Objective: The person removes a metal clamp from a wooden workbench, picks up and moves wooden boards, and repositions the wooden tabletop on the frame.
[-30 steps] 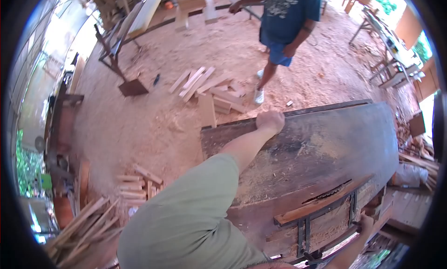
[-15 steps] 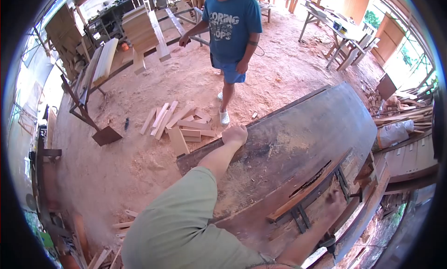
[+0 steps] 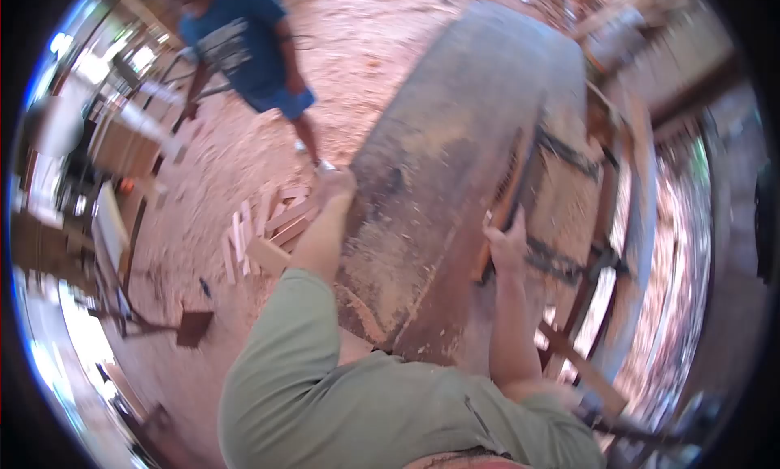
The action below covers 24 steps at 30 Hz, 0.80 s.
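A large worn tabletop, dusted with sawdust, stretches away in front of me. My left hand is closed over its left edge, the fingers partly hidden and blurred. On the right side a long wooden strip runs beside a dark slot in the top. My right hand grips this strip, thumb on one side and fingers on the other. Dark metal bars join the strip's side to the frame at the right.
A person in a blue shirt stands beyond the table's left edge. Cut wood pieces lie piled on the sawdust-covered floor. Stacked boards stand at the far left. A long plank runs along the right.
My view has turned, so the table now points away from me. My right hand has moved from above the side frame onto the wooden strip. My left hand remains on the table edge.
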### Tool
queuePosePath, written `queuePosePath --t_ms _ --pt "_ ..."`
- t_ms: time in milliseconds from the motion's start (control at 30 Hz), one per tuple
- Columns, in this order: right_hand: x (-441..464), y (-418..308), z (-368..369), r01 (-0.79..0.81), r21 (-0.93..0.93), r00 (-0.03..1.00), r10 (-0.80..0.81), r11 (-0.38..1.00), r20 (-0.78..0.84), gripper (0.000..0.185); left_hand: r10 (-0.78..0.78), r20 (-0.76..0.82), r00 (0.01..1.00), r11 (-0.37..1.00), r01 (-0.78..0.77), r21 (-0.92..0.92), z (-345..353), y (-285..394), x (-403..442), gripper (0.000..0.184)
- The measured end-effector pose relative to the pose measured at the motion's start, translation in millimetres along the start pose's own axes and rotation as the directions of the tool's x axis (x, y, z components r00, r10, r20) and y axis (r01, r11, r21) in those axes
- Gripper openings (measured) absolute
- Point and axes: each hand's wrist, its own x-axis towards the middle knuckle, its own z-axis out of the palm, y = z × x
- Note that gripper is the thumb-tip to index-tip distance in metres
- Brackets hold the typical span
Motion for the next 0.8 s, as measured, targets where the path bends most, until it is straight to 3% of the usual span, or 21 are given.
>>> queuePosePath --t_ms 67,167,233,300,400,467,500,567,700,800 --pt "7 22 -4 0.018 -0.091 0.999 -0.02 0.996 -0.025 0.064 0.01 -0.005 1.0 0.999 -0.01 0.031 7 -1 13 0.056" --pt "9 33 -4 -0.001 -0.143 0.988 -0.021 0.99 -0.154 0.064 0.002 0.03 1.0 0.997 -0.004 0.083 3 3 7 0.057" --pt "-1 18 1 -0.009 0.008 0.981 0.01 1.0 -0.196 0.065 0.007 0.039 0.999 0.997 -0.01 0.08 3 2 4 0.057" --pt "-12 13 -5 -0.035 -0.019 0.96 0.028 0.999 -0.278 0.063 0.003 0.034 0.999 0.997 -0.006 0.075 3 2 5 0.057" --pt "-19 9 -15 -0.083 0.035 0.962 0.089 0.996 -0.257 0.062 0.021 0.029 0.999 0.996 -0.023 0.09 2 5 3 0.057" --pt "-13 3 -14 -0.02 -0.18 0.961 -0.031 0.983 -0.276 0.06 0.023 0.028 0.999 0.996 -0.026 0.091 2 6 4 0.057" --pt "-5 12 -10 -0.032 -0.181 0.958 -0.022 0.983 -0.286 0.06 0.011 0.02 1.0 0.997 -0.012 0.082 3 6 3 0.058" --pt "13 31 -4 0.078 -0.491 0.887 -0.286 0.867 -0.364 0.058 0.006 0.039 0.999 0.995 -0.01 0.099 -1 8 -2 0.058" --pt "-7 -2 -14 -0.128 -0.21 0.936 0.047 0.969 -0.35 0.058 0.016 0.011 1.0 0.996 -0.017 0.083 -5 12 -8 0.059" --pt "-8 21 -26 0.0 -0.121 0.945 -0.04 0.993 -0.325 0.058 0.035 0.027 0.999 0.995 -0.037 0.091 -1 8 -1 0.06"
